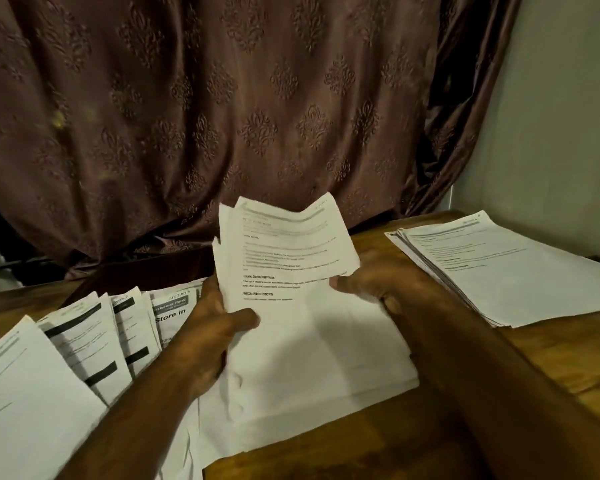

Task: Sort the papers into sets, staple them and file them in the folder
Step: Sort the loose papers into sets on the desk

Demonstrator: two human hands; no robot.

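From the head view, we hold a sheaf (284,258) upright over the bench (551,355), our left hand (215,323) gripping its left edge with the thumb across the face, our right hand (371,285) pinching the right edge, both grips holding paper. Its long axis runs up and away from us, heading at the far end, foot resting on the blank stack (312,375). The fanned sets (94,337) lie just beside the left hand; the right pile (506,271) lies nearer the right hand.
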